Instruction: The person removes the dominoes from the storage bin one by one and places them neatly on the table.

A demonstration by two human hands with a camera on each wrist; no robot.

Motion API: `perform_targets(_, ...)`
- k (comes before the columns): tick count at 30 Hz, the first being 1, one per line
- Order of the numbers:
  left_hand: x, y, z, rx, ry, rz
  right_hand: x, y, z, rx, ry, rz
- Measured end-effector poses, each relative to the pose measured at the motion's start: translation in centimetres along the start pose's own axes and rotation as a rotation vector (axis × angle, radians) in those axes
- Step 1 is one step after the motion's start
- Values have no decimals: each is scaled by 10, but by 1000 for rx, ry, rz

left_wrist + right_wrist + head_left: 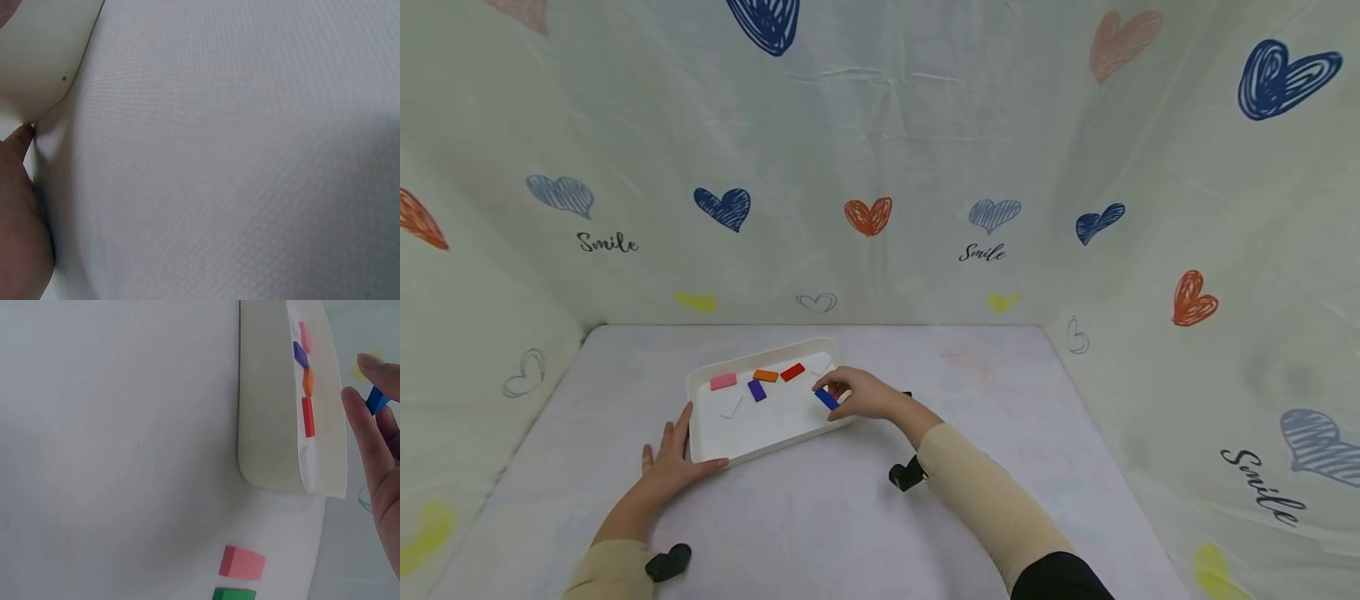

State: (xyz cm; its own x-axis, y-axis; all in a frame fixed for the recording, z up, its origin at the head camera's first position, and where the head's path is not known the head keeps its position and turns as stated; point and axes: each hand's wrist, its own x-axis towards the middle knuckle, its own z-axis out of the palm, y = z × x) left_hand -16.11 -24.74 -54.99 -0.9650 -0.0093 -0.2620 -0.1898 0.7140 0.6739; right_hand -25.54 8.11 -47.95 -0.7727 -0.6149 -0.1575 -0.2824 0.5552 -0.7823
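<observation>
A white tray [782,421] lies on the table with a pink block [723,382], an orange block [766,376], a red block [792,372] and a purple block [757,390] in it. My right hand [865,395] pinches a blue block [827,399] between thumb and fingers above the tray's right end; the right wrist view also shows this blue block [377,400]. At the tray's left front corner my left hand [668,467] rests with spread fingers along the left side and the thumb on the front edge. Little of the left hand [22,212] shows in its wrist view.
Thin grey angled marks [732,408] show on the tray floor. Outside the tray, a second pink block [242,562] and a green block [234,594] sit on the table; the right arm hides them in the head view. A heart-printed curtain [880,150] surrounds the table.
</observation>
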Motion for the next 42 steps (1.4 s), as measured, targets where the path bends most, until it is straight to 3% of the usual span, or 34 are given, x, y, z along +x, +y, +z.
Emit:
perform_targets(10, -1, 0, 0, -1, 12, 11, -23, 22, -18, 26, 25, 29)
perform_targets(22, -1, 0, 1, -10, 13, 14, -46, 46, -40, -25, 94, 105)
perform_targets(42, -3, 1, -1, -9, -4, 6, -70, 101, -52, 16, 303, 305)
